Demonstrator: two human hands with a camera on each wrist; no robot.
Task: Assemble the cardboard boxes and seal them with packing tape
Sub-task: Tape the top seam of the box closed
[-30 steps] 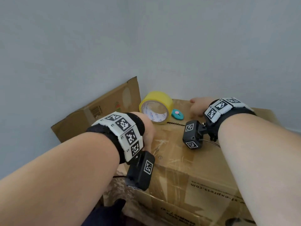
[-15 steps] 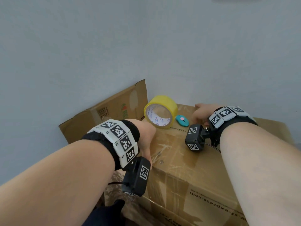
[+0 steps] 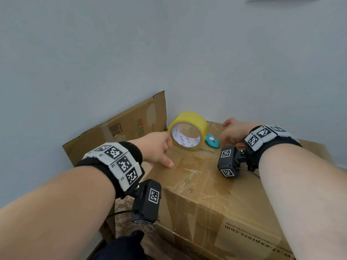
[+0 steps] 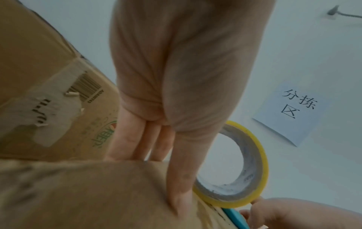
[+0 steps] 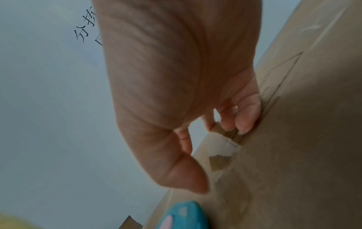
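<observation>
Overhead, a taped brown cardboard box (image 3: 206, 184) carries a yellow roll of packing tape (image 3: 188, 131) standing on edge and a small teal cutter with a pink button (image 3: 212, 141) beside it. The left hand (image 3: 155, 149) rests on the box's left edge, fingers extended, holding nothing.

From the left wrist, its thumb (image 4: 182, 178) presses the cardboard just beside the roll.

From the right wrist, the right hand (image 5: 176, 93) has loosely bent fingertips (image 5: 245, 124) touching the box's far edge, gripping nothing.

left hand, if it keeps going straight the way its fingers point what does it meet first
Most likely the yellow tape roll: the left hand points at it across the box top, fingertips close to its near rim. Exact gap is unclear.
</observation>
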